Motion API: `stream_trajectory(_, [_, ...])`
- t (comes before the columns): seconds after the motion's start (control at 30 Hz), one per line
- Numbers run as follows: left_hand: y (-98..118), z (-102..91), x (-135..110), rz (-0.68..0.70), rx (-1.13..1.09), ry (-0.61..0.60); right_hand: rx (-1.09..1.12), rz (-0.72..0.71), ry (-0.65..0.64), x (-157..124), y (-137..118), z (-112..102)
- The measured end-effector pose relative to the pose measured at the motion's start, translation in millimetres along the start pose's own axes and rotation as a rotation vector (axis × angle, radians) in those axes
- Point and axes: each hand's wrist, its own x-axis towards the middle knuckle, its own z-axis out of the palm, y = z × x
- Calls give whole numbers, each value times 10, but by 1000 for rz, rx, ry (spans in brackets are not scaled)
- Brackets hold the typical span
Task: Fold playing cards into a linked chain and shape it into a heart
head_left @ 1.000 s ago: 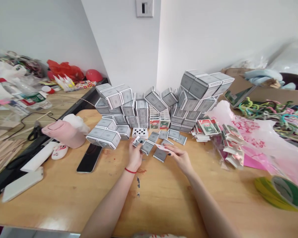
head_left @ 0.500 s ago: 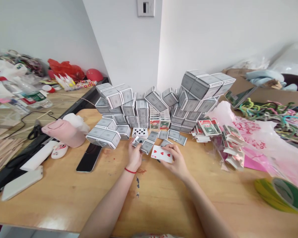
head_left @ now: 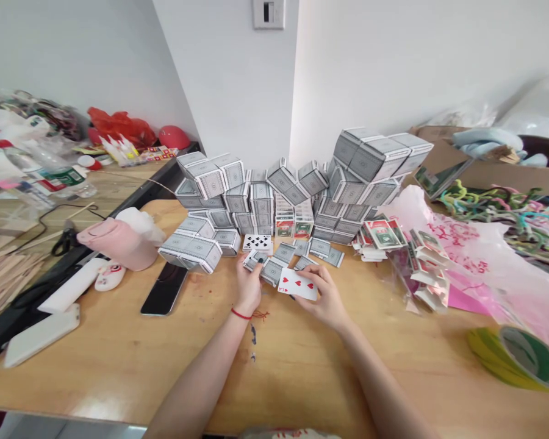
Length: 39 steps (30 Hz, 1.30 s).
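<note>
Red-hearted white paper playing card (head_left: 297, 285) sat pinched in the right hand (head_left: 324, 302)

Nearest spread the honey-coloured wooden tabletop (head_left: 297, 366). Past its near edge, a thin red string bracelet (head_left: 241, 314) circled the left wrist. The right hand gripped the card by its right end, thumb against fingers, three hearts showing, over the table's middle. The left hand (head_left: 248, 286) was closed on a flat grey-patterned card piece (head_left: 251, 259), thumb across it; whether that piece was lifted or pressed to the wood could not be told.

The step in hand seemed to be readying one loose card. The next move appeared to call for a light, steady pinch that spared the neighbouring pieces.

A second earlier the card had been slanted, its face barely seen; now it was turned to view, while the left hand had hardly shifted.

Just beyond, small folded grey cards (head_left: 321, 248) lay near a face-up stack of white cards with black pips (head_left: 257, 242). Farther back rose a tiered structure of grey paper blocks (head_left: 293, 183), before a plain pale wall (head_left: 393, 61).
</note>
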Motion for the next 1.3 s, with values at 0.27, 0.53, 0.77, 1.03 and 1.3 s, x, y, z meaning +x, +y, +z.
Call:
stream_trajectory(0.27, [4,-10,15,-14,-9,6,-2,-22,-39,14,-41,-58])
stream_trajectory(0.53, [-1,-13,6,-19,0,3,-1,-22,-58,19,-60,-90])
stream_trajectory(0.77, [21,-3,-1,-39,4,6,12,-28,-69,29,-104,-111])
stream_trajectory(1.03, [26,1,-11,-31,6,-6,16,-12,-82,29,-95,-148])
stream_trajectory(1.3, [-6,-14,-11,28,17,-28,-31,-31,-47,24,-57,-116])
